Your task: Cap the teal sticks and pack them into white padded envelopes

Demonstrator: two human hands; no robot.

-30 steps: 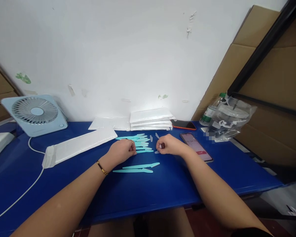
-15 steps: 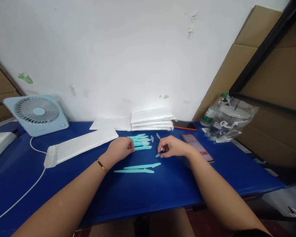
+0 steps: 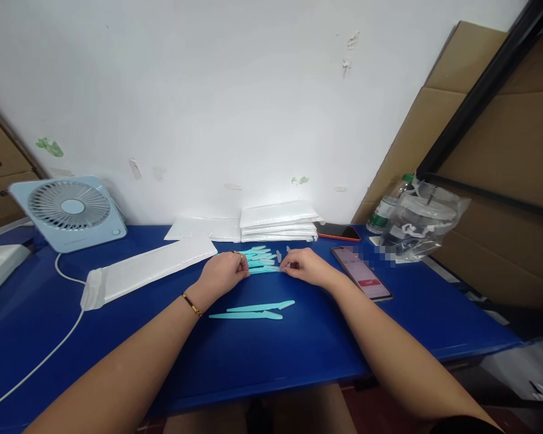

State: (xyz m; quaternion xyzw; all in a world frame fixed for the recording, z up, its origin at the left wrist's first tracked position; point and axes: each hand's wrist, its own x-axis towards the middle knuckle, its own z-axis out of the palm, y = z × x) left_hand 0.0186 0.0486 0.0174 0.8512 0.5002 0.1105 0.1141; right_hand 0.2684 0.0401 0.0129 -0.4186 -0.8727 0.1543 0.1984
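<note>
My left hand [image 3: 224, 272] is closed on the handle of a turquoise eyebrow razor [image 3: 263, 270], whose blade end points right. At that end my right hand [image 3: 305, 266] pinches a small translucent blade cover [image 3: 277, 269]; whether it is over the blade I cannot tell. Just behind lie several more turquoise razors [image 3: 259, 256], partly hidden by my left hand. Two loose covers, one of them a clear blade cover [image 3: 279, 255], rest beside my right fingers. Nearer me, two razors [image 3: 253, 314] lie side by side on the blue table [image 3: 298, 355].
White packets [image 3: 278, 214] are stacked against the wall, with a long white packet [image 3: 149, 271] at left. A fan [image 3: 72, 208] stands far left, its cable on the table. At right are a lit phone [image 3: 362, 274], a dark phone [image 3: 339, 231], a bottle [image 3: 384, 211] and a bagged cup [image 3: 420, 220].
My right hand has moved left with the small cover, up to the razor's blade end. My left hand keeps its grip almost in place. The camera view has shifted slightly.
</note>
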